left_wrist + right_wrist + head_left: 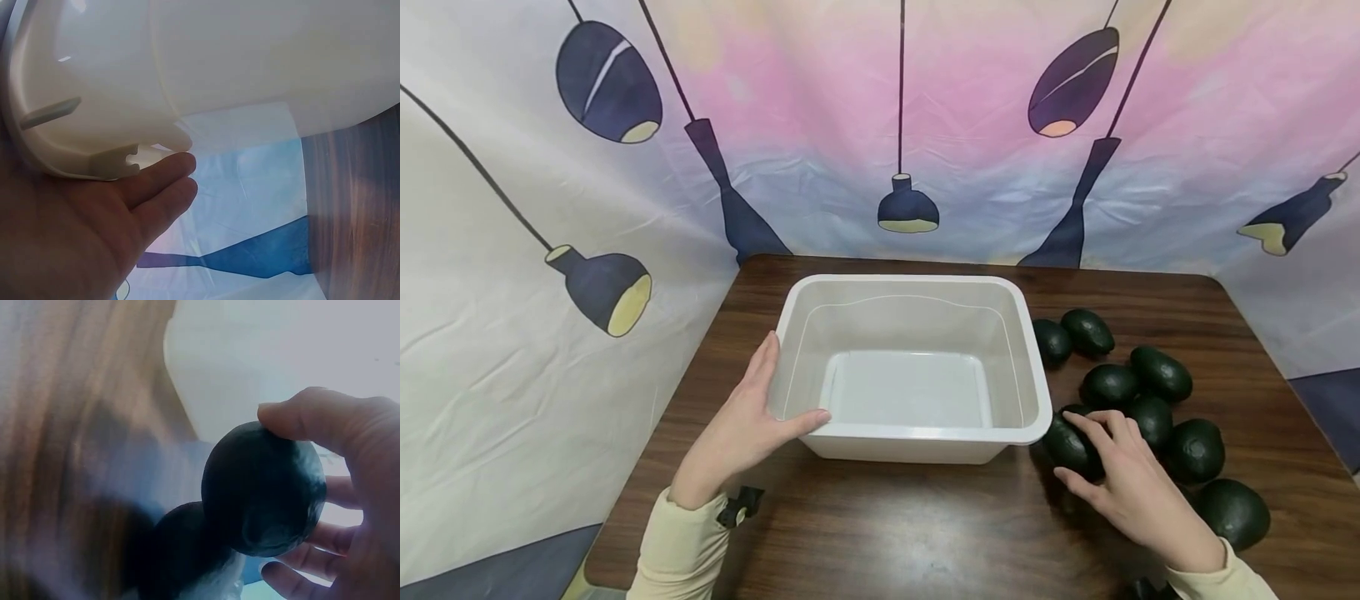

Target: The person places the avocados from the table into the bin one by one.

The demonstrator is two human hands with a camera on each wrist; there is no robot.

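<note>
A pale plastic tub [917, 433] stands on the wooden table. My left hand [741, 425] rests at its front-left corner, thumb over the rim and fingers fairly straight along the outside. In the left wrist view, two fingers [165, 209] lie beside the tub wall [225, 62]; the thumb is hidden there. My right hand [1131, 479] holds a dark green avocado [1067, 446] by the tub's front-right corner. The right wrist view has the thumb on one side of this avocado [262, 494] and the fingers round the other, with another avocado [187, 556] below.
Several more avocados [1161, 373] lie in a loose group right of the tub, one [1232, 512] near my right wrist. Behind the table [887, 533] hangs a cloth [820, 100] printed with lamps. A dark strap [741, 507] circles my left wrist.
</note>
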